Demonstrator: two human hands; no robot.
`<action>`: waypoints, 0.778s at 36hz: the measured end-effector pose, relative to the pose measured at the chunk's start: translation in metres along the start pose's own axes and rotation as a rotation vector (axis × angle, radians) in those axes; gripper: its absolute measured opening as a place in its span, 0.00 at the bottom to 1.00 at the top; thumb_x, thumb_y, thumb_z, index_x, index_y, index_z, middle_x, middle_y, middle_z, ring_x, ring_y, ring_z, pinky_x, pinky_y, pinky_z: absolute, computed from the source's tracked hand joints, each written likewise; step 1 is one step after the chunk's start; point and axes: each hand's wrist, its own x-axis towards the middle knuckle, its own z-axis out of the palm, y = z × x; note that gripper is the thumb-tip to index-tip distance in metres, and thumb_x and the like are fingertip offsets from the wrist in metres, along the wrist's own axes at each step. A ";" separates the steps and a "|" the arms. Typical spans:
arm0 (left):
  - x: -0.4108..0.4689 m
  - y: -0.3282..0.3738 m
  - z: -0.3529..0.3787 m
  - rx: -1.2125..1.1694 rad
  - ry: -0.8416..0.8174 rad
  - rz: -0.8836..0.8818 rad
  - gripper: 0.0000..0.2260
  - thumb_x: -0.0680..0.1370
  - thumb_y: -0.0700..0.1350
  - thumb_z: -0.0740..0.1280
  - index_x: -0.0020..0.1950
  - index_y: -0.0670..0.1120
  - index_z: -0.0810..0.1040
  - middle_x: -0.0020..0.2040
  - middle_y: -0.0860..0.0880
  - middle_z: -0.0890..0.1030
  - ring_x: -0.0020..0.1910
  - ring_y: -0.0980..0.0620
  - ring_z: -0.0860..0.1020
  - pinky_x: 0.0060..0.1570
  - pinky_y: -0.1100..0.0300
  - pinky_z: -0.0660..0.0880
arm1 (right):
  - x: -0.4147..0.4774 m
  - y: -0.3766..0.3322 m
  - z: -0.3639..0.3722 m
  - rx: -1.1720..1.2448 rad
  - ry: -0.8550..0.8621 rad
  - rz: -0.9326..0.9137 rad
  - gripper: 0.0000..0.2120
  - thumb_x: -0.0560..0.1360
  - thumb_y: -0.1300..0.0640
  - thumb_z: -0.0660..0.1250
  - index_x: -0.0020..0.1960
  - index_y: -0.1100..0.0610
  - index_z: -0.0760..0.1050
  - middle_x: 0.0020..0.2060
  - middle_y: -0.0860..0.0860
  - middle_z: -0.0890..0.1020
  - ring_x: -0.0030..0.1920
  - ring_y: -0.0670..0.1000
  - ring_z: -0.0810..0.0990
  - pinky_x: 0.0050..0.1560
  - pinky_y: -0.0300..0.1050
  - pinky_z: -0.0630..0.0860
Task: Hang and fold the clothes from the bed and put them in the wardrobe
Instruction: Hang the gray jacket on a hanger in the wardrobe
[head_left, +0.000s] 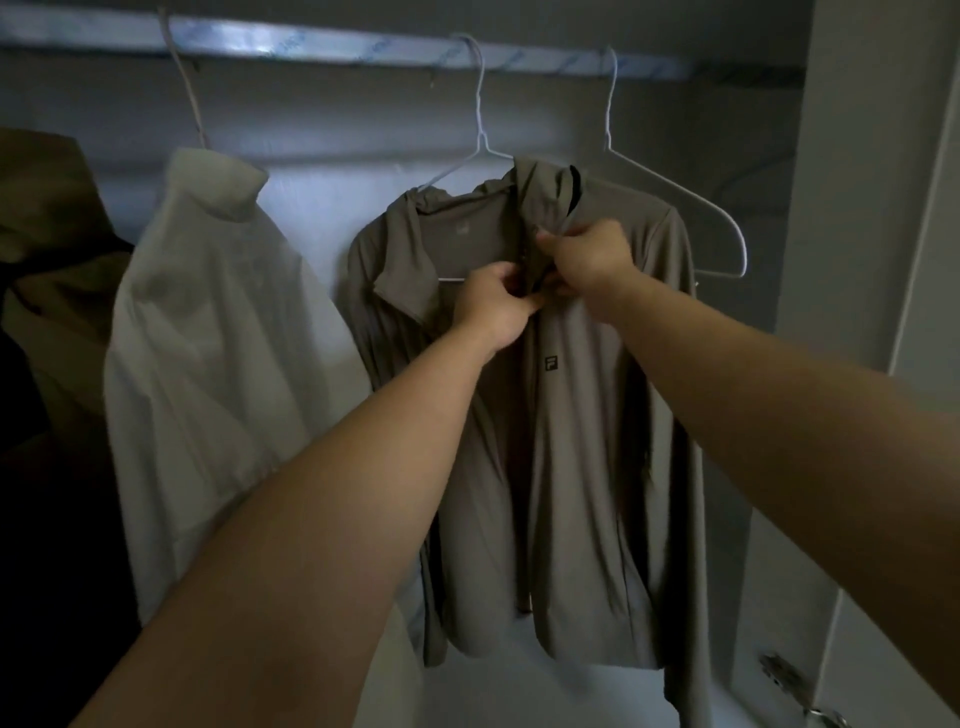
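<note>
A grey-green hooded jacket (582, 441) with a small dark chest logo hangs on a white wire hanger (480, 130) from the wardrobe rail (332, 44). Its front is partly open below my hands. My left hand (493, 306) pinches the left edge of the front opening at chest height. My right hand (587, 262) grips the right edge just above it, close to the collar. The two hands touch at the zip line.
A white jacket (208, 374) hangs to the left on its own hanger. An empty white wire hanger (691, 208) hangs behind the jacket's right shoulder. Dark olive clothing (47, 249) fills the far left. The wardrobe's side wall (852, 208) and a door hinge (784, 675) are at the right.
</note>
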 end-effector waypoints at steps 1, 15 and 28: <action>0.001 0.002 0.001 0.013 0.002 0.005 0.11 0.73 0.40 0.76 0.51 0.49 0.79 0.47 0.51 0.83 0.50 0.50 0.81 0.55 0.55 0.78 | 0.001 -0.002 -0.002 0.039 -0.046 0.011 0.12 0.79 0.51 0.70 0.50 0.61 0.80 0.47 0.59 0.85 0.45 0.57 0.86 0.47 0.53 0.82; 0.003 -0.005 -0.007 -0.014 0.123 0.160 0.15 0.72 0.39 0.76 0.46 0.57 0.76 0.42 0.58 0.80 0.41 0.58 0.80 0.46 0.61 0.78 | -0.010 -0.013 -0.016 0.356 -0.230 0.116 0.11 0.84 0.61 0.57 0.63 0.62 0.73 0.53 0.59 0.83 0.51 0.58 0.84 0.49 0.50 0.82; 0.010 -0.009 -0.016 -0.173 0.208 0.053 0.13 0.76 0.42 0.74 0.60 0.42 0.82 0.47 0.51 0.83 0.48 0.54 0.82 0.57 0.56 0.79 | -0.003 -0.012 -0.012 0.497 -0.313 0.161 0.10 0.81 0.52 0.64 0.58 0.54 0.78 0.51 0.54 0.86 0.51 0.55 0.86 0.48 0.47 0.79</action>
